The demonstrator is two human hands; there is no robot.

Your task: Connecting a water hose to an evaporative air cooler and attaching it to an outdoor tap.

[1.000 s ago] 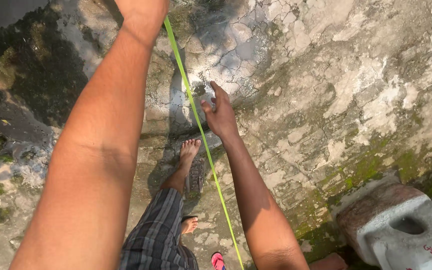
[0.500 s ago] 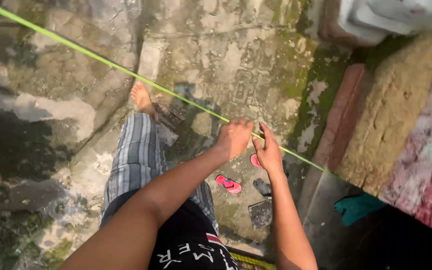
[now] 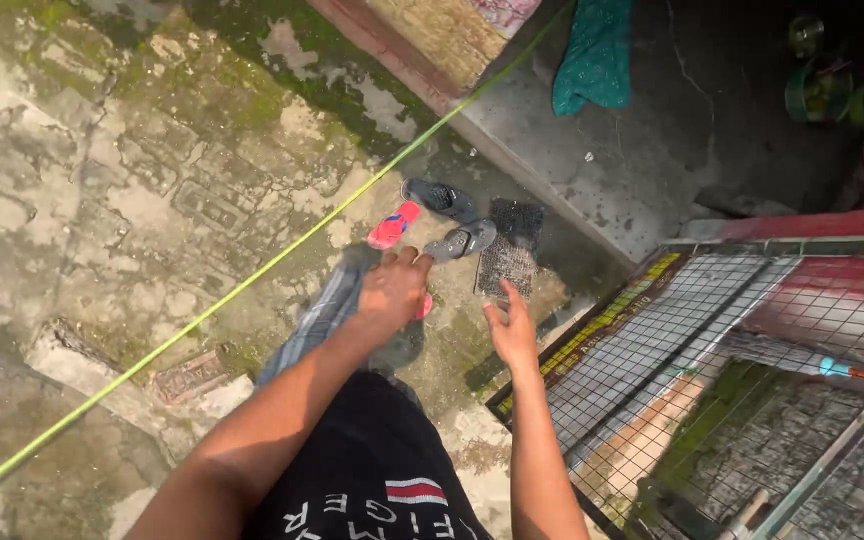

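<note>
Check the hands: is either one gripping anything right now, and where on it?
Nothing is held. The left hand is loosely curled and the right hand is open, both clear of the green line, which runs past them to the left.

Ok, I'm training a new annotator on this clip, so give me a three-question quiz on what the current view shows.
1. True or false: the left hand grips the green line.
2. Which lies nearest the pink sandal? A) teal cloth B) grey sandals C) wire mesh cage
3. Fill in: the right hand is open, its fingers pointing toward the dark ____ on the ground.

Key: 1 false, both hands are off the line; 2 B; 3 mat.
</note>
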